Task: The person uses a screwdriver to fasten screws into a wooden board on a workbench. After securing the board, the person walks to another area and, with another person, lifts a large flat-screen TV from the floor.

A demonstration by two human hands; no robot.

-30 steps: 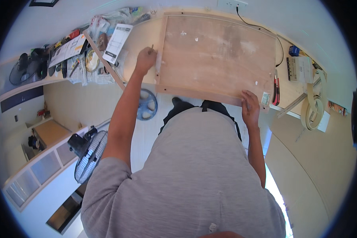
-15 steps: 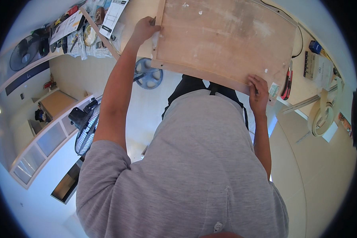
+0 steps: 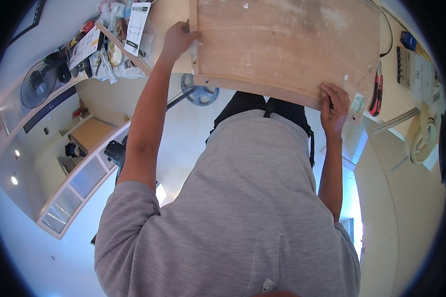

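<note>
A shallow wooden panel with a raised rim [image 3: 282,49], like a drawer or tray, lies on the worktable in front of my body. Its surface has pale smears and white specks. At its left rim, my left hand [image 3: 178,43] is pinched, the thumb against the wood; a small dark thing shows at the fingertips, too small to name. My right hand [image 3: 336,110] curls its fingers over the near rim by the right corner. Close to that corner a small pale green label [image 3: 358,102] sticks to the wood. A red and black utility knife [image 3: 377,89] lies just right of the panel.
Papers, plastic bags and tools crowd the table's left end, with a printed sheet [image 3: 137,27] among them. A small fan [image 3: 38,85] stands farther left. To the right are a roll of pale edging strip [image 3: 422,141], a blue box [image 3: 408,39] and a black cable [image 3: 389,42].
The whole view has shifted, so the panel and table things sit slightly farther right. Both hands keep their places on the panel's rim.
</note>
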